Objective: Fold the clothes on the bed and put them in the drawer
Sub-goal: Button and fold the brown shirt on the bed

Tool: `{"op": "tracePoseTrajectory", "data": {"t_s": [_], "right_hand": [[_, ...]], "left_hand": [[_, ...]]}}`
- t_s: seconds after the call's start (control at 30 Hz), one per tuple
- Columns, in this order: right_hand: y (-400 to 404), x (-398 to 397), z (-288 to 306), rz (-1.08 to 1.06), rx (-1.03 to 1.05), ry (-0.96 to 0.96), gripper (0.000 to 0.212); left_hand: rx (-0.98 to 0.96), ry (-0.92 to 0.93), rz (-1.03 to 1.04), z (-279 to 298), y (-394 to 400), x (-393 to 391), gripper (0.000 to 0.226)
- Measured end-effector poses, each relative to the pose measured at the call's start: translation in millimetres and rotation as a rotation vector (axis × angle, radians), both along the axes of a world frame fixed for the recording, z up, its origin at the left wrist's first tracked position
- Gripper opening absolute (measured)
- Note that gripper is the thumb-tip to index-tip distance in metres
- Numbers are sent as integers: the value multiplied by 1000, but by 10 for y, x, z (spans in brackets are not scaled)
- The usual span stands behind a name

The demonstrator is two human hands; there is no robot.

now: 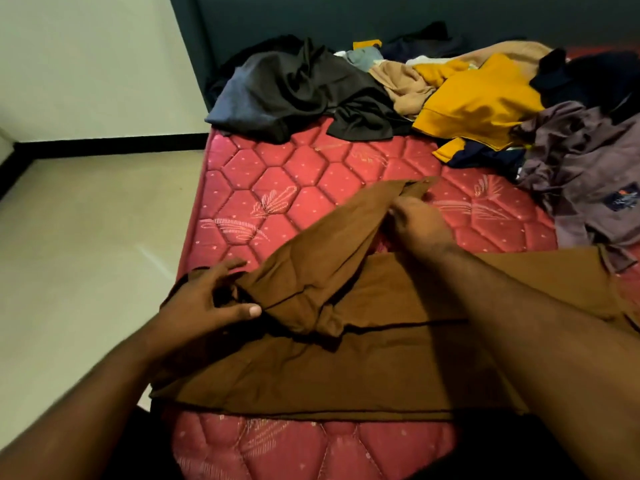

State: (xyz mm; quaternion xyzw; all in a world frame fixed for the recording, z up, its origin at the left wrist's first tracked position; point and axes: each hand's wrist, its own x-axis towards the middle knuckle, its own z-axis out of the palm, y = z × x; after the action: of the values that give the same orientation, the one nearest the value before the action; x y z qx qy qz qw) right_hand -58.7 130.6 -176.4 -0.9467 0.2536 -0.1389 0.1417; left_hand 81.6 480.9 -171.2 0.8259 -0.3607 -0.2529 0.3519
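A brown garment [363, 368] lies spread across the near part of the red quilted mattress [294, 174]. My left hand [207, 299] grips its bunched left end near the mattress's left edge. My right hand [415, 223] pinches a raised flap of the same brown cloth further back, and the flap stretches between both hands. A pile of unfolded clothes sits at the back: a dark grey piece [294, 88], a mustard yellow one [485, 98], a tan one [401, 81] and a mauve one [588, 168]. No drawer is in view.
The mattress's left edge drops to a pale tiled floor [86, 237]. A white wall with black skirting [104, 64] stands at the left, and a dark headboard [346, 19] rises behind the pile. Bare mattress shows between the brown garment and the pile.
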Motion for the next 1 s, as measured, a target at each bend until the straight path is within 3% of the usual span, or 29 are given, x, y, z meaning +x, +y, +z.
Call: {"op": "tracePoseTrajectory", "data": {"t_s": [0.07,0.13,0.2,0.27,0.33,0.4,0.43,0.5,0.57,0.63,0.7,0.77,0.83,0.87,0.93,1.0], "right_hand": [[132,-278,218,-2,-2,-160,14],[388,-767,409,74,-99,-145,16],[671,-1302,523,125,-87,113,21],[878,-1637,549,132,71,360,40],[965,-1680,545,88,118,206,49],[925,-1543,477,49,73,81,33],[914,-1439,500,78,46,89,32],[855,-1221,446,163,21,200,54],[948,-1098,456,240,17,382,45],[1213,-1142,455,331,59,356,20],[1610,-1324,437,427,180,286,25],[1975,-1506,413,559,300,490,46],[2177,-1616,415,660,380,755,56],[2222,-1592,482,691,427,734,49],[2251,-1466,622,653,540,365,26],[2101,-1267,580,489,531,-16,8]], "left_hand": [[130,-178,-93,-50,-32,52,95],[133,-276,-114,-100,30,61,73],[44,-352,-94,-163,139,12,47],[-27,-528,-111,-259,258,-62,35],[-48,-704,-170,-354,354,-119,34],[-40,-770,-207,-412,397,-133,36],[-13,-781,-222,-399,420,-164,37],[53,-791,-244,-396,481,-217,36],[63,-786,-171,-398,578,-249,30],[-64,-629,63,-376,638,-298,22],[-234,-263,410,-256,591,-342,22],[-284,17,643,-132,503,-323,7],[-192,199,623,-53,415,-262,51],[-203,255,554,-62,369,-210,71],[-282,299,447,-59,261,-154,86],[-371,364,438,8,153,-135,77]]}}
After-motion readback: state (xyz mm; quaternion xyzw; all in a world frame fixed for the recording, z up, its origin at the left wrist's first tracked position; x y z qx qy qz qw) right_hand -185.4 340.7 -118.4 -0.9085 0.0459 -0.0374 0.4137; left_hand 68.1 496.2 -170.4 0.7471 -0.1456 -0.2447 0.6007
